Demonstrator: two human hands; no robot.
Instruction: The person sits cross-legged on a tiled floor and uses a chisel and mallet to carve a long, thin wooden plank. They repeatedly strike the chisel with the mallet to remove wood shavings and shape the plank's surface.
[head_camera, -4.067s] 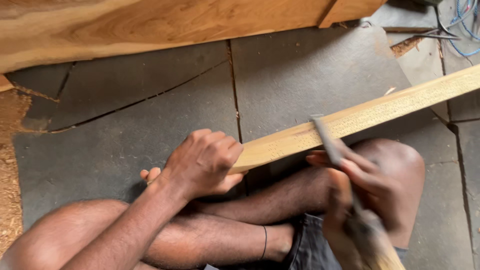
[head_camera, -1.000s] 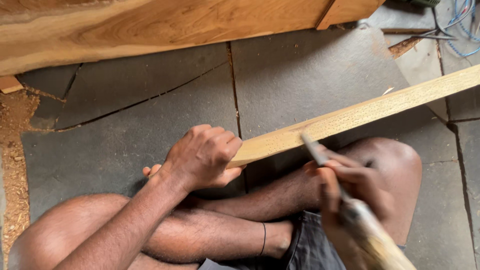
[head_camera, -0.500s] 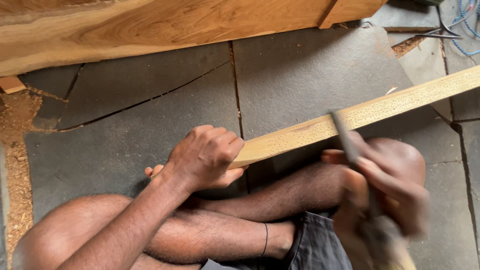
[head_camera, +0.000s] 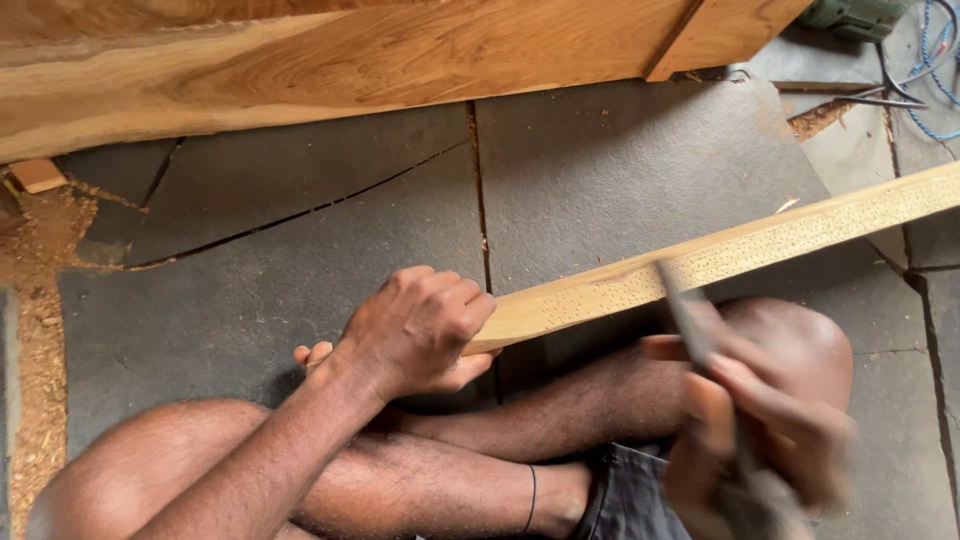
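The work in hand looks like tooling the upper face of a long pale wooden batten, which runs slantwise from the person's lap up toward the right edge of the view. The left hand is closed over the batten's near end, fingers wrapped on top and thumb beneath, pinning it against the crossed legs. The right hand, just below the batten's middle and blurred with motion, is clenched round a narrow dark metal blade, probably a chisel or a punch, though the blur hides its tip; the blade's upper end meets the batten's near edge. The batten's face is smooth, light and straight-grained, and covered with rows of fine dark pricks. By my judgement, the next stroke calls for a firm left-hand grip and a square aim on the unmarked stretch toward the left hand. Beneath the batten lies grey stone paving, cracked and jointed; above it a broad reddish plank with strong grain; far left of it, a drift of sawdust.
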